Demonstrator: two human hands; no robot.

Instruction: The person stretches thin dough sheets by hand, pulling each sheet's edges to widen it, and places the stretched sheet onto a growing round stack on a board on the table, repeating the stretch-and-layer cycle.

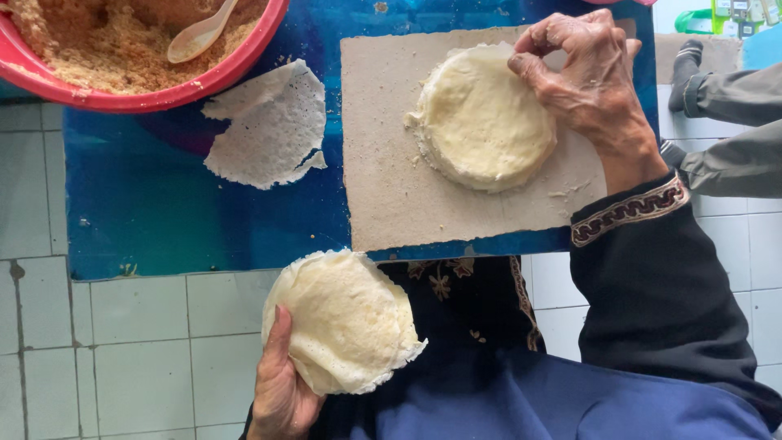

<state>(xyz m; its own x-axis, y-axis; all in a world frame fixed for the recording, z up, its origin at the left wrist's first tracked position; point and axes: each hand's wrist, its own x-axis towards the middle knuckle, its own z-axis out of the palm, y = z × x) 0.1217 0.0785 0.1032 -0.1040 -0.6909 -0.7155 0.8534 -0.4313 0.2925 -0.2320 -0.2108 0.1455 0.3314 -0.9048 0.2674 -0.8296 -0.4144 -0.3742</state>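
While the left hand [281, 383] cups a thin pale crepe wrapper [342, 322] from below, thumb laid along its edge and the sheet draped loosely over the palm, the right hand [586, 77] sits up ahead pinching the top rim of a stack of wrappers [482, 118], fingertips pressed together on the edge. That stack lies on a grey cardboard sheet [391, 187], which rests on a blue board [163, 212]. Off to the left of the right hand there's a torn wrapper scrap [269, 126] lying flat on the blue. Further left and ahead, a red bowl [155, 98] holds crumbly brown filling [106, 49] with a pale plastic spoon [199, 34] stuck in it. White floor tiles [138, 350] show below.
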